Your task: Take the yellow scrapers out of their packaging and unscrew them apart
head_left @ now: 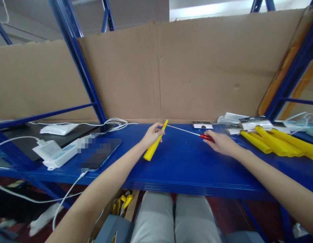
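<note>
My left hand (pixel 154 134) is closed round the narrow upper end of a yellow tapered tube (pixel 153 149), which leans with its wide end toward me. In my right hand (pixel 217 141) is a screwdriver (pixel 207 137) with a red handle, gripped at the handle. Its long thin metal shaft points left, and the tip is close to the tube's narrow end; I cannot tell whether the two touch. Several similar yellow tubes (pixel 278 143) lie in a pile to the right of my right hand.
Both hands are above a blue shelf top (pixel 186 168). A phone (pixel 102 155) and a white power strip (pixel 67 152) lie on the left, with white cables (pixel 118 124). Cardboard (pixel 209 67) stands along the back. Packets (pixel 255 122) lie behind the tube pile, and a small package (pixel 202 125) lies at the back.
</note>
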`<move>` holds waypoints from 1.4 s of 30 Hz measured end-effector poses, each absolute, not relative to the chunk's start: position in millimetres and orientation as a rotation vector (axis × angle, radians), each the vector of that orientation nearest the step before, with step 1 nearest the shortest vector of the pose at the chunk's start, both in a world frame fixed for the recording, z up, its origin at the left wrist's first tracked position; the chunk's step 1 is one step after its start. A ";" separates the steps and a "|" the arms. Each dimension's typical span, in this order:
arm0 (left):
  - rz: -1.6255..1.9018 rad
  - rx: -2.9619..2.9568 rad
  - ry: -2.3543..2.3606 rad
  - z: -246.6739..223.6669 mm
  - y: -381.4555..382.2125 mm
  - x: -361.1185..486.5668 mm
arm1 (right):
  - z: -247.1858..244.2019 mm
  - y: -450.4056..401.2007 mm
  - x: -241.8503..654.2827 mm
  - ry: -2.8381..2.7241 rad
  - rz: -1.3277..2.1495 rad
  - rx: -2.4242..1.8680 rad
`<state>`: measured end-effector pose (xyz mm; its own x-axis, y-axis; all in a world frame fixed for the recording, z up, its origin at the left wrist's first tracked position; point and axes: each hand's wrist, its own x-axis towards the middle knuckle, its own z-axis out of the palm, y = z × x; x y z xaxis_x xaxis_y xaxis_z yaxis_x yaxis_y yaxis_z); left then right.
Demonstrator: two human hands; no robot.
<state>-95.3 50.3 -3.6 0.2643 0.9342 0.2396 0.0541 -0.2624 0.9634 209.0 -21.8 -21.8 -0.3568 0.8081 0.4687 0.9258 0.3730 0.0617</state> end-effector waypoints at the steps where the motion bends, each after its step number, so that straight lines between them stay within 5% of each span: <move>1: 1.146 1.570 0.948 -3.2 50.3 -95.7 | -21.9 -21.7 207.8 -2.279 -0.434 -1.494; 15: 1.100 1.529 0.926 -2.8 48.9 -94.0 | -16.6 -25.3 207.9 -2.235 -0.754 -1.619; 42: 1.044 1.496 0.927 2.3 48.1 -98.7 | -17.6 -21.2 209.1 -2.290 -0.584 -1.523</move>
